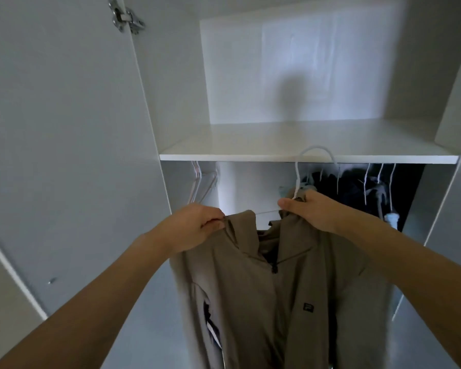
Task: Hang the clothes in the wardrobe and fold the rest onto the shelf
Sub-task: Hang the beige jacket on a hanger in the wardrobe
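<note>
- The open wardrobe door [64, 129] is standing at the far left, white, with a metal hinge [127, 17] showing near its top edge.
- A few empty hangers [202, 182] are hanging bunched at the left end under the shelf, well apart from the other clothes.
- The left hand [194, 227] is gripping the left shoulder of the tan jacket [272, 283], its fingers [214, 222] curling around a fold of the cloth.
- The jacket is hanging in front of the wardrobe opening, below the shelf, on a white hanger [314, 166]; its front is partly unzipped and a small dark logo is sitting on the chest.
- The hanger's hook is rising in front of the shelf's front edge, not over anything that can be seen.
- The right hand [312, 211] is pinching the jacket collar and the hanger neck together, thumb pressing against the curled fingers.
- Dark clothes [357, 187] are already hanging on white hangers behind and to the right of that hand, crowding the right half of the space.
- The white shelf [304, 145] is spanning the wardrobe above, with a shadow lying on the back wall.
</note>
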{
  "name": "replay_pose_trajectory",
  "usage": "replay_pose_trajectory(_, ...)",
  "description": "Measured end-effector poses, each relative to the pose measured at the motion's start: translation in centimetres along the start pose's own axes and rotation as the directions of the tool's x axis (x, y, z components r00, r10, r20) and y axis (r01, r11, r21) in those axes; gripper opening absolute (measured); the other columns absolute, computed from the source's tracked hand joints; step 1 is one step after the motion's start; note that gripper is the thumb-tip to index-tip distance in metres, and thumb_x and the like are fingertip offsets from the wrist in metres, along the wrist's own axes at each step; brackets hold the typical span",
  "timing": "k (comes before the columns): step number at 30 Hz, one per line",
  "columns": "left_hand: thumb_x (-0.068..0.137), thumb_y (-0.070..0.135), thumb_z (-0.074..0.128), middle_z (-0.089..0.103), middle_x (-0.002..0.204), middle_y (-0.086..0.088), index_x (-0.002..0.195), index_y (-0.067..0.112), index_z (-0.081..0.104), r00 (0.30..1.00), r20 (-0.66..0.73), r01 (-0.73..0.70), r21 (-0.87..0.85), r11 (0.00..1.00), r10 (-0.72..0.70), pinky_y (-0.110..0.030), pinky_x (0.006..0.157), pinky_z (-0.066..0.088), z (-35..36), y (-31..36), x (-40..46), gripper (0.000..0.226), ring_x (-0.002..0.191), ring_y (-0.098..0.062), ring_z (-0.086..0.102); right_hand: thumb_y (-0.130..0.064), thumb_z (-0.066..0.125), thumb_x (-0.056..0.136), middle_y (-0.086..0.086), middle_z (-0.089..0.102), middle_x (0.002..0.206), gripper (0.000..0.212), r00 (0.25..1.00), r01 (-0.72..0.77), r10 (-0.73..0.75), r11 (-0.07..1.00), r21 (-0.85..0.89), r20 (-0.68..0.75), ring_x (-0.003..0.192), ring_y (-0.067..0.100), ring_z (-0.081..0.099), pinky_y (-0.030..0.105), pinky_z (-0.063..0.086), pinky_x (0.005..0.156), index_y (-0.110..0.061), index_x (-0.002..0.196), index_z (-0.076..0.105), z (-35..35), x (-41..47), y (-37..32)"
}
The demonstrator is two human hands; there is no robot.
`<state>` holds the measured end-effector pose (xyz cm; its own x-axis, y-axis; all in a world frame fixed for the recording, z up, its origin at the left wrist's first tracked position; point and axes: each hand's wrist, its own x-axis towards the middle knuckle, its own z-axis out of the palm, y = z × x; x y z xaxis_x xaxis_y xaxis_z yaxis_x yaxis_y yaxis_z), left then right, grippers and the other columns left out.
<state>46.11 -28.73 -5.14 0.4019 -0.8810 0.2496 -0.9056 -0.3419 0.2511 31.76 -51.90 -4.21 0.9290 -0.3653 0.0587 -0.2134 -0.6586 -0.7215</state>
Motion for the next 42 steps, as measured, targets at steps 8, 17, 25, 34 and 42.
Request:
replay_pose_trajectory(8, 0.099, 0.026, 0.049, 0.055, 0.068, 0.012, 0.077, 0.022, 0.060, 0.974, 0.044, 0.227, -0.234, 0.945, -0.223, -0.016, 0.060, 0.036, 0.3, 0.6, -2.0, 0.025, 0.062, 0.000, 0.050, -0.055, 0.038, 0.093, 0.014, 0.064, 0.099, 0.057, 0.991, 0.128, -0.129, 0.991, 0.033, 0.037, 0.093, 0.022, 0.060, 0.031, 0.045, 0.088, -0.005, 0.101, 0.064, 4.5, 1.5, -1.6)
replay_pose_trajectory(17, 0.093, 0.020, 0.060, 0.053, 0.063, -0.005, 0.072, 0.007, 0.065, 0.768, -0.056, 0.499, -0.572, 0.651, -0.638, -0.024, 0.057, 0.035, 2.6, -1.7, -5.7, 0.026, 0.056, -0.014, 0.045, -0.063, 0.031, 0.088, 0.008, 0.063, 0.084, 0.064, 0.977, 0.211, -0.212, 0.977, -0.032, -0.013, 0.081, 0.019, 0.059, 0.038, 0.049, 0.083, -0.006, 0.086, 0.060, 9.4, 3.8, -0.1)
replay_pose_trajectory(25, 0.093, 0.021, 0.057, 0.055, 0.065, -0.010, 0.079, -0.001, 0.065, 0.578, -0.099, 0.596, -0.627, 0.502, -0.810, -0.028, 0.062, 0.039, 4.6, -3.8, -3.9, 0.027, 0.060, -0.020, 0.049, -0.048, 0.050, 0.091, 0.003, 0.059, 0.087, 0.037, 0.987, 0.135, -0.130, 0.990, -0.048, 0.090, 0.084, 0.018, 0.057, 0.038, 0.049, 0.081, -0.013, 0.087, 0.057, 11.9, 10.3, -0.7)
replay_pose_trajectory(34, 0.091, 0.015, 0.049, 0.036, 0.058, -0.001, 0.063, 0.010, 0.041, 0.608, -0.074, 0.522, -0.713, 0.468, -0.791, -0.025, 0.050, 0.031, 11.5, -6.1, 5.4, 0.030, 0.053, -0.014, 0.035, -0.028, 0.056, 0.079, 0.003, 0.058, 0.091, 0.014, 0.993, 0.117, -0.116, 0.990, -0.077, 0.019, 0.094, 0.023, 0.054, 0.038, 0.046, 0.089, -0.015, 0.082, 0.057, 13.3, 20.2, 3.7)
replay_pose_trajectory(42, 0.097, 0.017, 0.045, 0.054, 0.080, -0.020, 0.087, -0.001, 0.057, 0.663, -0.097, 0.450, -0.740, 0.499, -0.743, -0.045, 0.075, 0.050, 17.9, -8.6, 14.1, 0.024, 0.061, -0.019, 0.043, 0.007, 0.042, 0.093, 0.013, 0.055, 0.119, 0.042, 0.999, -0.021, 0.023, 0.997, 0.078, -0.027, 0.110, 0.025, 0.053, 0.011, 0.037, 0.077, -0.005, 0.132, 0.047, 12.1, 26.5, 8.8)
